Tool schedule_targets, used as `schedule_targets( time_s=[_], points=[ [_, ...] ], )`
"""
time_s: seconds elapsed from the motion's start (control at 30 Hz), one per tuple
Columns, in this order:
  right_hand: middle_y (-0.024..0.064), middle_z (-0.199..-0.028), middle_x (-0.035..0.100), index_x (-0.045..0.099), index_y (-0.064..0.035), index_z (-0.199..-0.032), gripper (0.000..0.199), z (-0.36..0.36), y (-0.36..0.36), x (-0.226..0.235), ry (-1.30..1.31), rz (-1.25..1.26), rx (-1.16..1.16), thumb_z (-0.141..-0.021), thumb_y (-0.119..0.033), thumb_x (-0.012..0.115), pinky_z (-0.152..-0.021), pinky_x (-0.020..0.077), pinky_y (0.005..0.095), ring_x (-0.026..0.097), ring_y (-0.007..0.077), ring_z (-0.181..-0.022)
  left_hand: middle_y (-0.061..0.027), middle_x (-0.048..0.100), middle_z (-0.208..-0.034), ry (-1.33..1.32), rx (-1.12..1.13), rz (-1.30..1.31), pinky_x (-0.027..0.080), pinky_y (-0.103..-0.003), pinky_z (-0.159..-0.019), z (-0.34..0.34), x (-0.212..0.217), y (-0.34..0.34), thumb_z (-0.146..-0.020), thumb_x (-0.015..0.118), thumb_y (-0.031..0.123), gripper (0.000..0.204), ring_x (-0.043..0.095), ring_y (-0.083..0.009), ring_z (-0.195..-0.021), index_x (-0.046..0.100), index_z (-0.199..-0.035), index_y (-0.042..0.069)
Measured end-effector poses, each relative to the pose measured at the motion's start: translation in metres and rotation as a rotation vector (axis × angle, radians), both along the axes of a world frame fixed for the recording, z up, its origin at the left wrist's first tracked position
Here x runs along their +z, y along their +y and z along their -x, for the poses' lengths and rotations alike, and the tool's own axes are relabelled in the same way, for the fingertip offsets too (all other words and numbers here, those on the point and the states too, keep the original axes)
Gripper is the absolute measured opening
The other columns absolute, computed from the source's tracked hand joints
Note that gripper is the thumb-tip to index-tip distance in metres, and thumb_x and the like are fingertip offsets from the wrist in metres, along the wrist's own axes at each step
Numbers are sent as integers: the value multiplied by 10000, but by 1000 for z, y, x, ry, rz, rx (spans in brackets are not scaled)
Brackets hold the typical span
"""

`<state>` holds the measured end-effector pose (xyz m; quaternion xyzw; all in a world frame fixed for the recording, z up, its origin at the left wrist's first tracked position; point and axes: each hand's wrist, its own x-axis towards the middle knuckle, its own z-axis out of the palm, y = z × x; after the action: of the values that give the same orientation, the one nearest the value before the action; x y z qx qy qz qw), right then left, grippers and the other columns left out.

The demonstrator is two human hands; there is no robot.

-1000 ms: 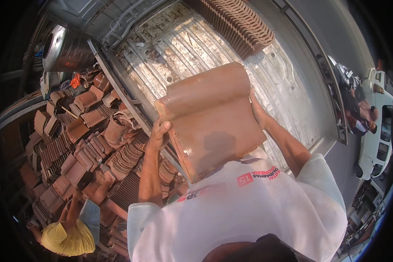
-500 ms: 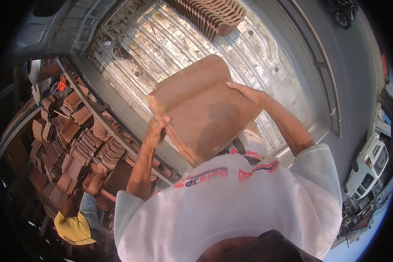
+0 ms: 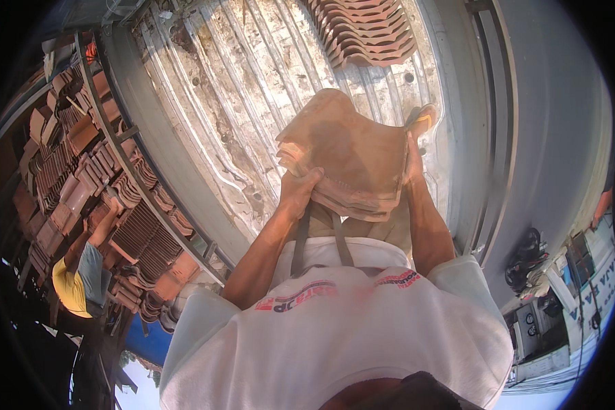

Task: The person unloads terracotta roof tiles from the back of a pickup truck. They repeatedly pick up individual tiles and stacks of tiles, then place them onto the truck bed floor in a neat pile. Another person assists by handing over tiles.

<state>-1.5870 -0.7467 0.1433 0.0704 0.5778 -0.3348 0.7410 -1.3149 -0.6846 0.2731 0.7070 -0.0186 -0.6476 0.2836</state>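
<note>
Between my two hands is a small stack of reddish-brown clay roof tiles (image 3: 355,147), held in front of my lower body above the truck bed. My left hand (image 3: 299,191) grips the stack's left edge, its thumb over the top face. At the right edge my right hand (image 3: 414,158) is closed round the side, with most of its fingers hidden behind the tiles. Several layered edges show on the near and left sides. Farther off, a row of upright roof tiles (image 3: 365,34) stands on the bed.
The ribbed metal truck bed (image 3: 253,89) has a side rail (image 3: 126,133) on the left and a side wall (image 3: 495,137) on the right. Beyond the left rail lie heaped roof tiles (image 3: 75,171), where a person in yellow (image 3: 72,290) reaches in. A motorcycle (image 3: 526,263) is on the road.
The held tiles have turned and tilted, so their layered edges now show. My right hand has moved down along the right edge. The view has shifted, bringing the tile row nearer.
</note>
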Motion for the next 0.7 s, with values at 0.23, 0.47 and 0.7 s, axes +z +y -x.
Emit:
schedule_targets(
  time_s=[0.23,0.47,0.7],
  points=[
    [135,-1341,553,453,-80,-1423,646,77,-90,-139,-248,-216,221,-940,-490,584,-992,477,422,559,278,-1185,-63,642,-933,-168,347,-67,493,-298,-696,141,-148,-27,-843,741,200,300,598,-131,-806,656,-984,-51],
    [113,-1349,555,474,-96,-1404,592,100,-180,-241,-202,-98,349,-969,-497,499,-996,477,427,575,286,-1169,-72,639,-928,-109,742,-39,506,-277,-707,224,-278,-102,-855,721,165,307,607,-135,-784,616,-1022,-70],
    [150,-1378,510,426,-65,-1424,636,112,-255,-325,-384,-279,608,-983,-523,433,-1031,448,453,543,307,-1198,-105,653,-963,-228,648,31,520,-295,-746,231,-345,-160,-879,705,204,343,633,-157,-851,602,-1068,-63]
  ],
)
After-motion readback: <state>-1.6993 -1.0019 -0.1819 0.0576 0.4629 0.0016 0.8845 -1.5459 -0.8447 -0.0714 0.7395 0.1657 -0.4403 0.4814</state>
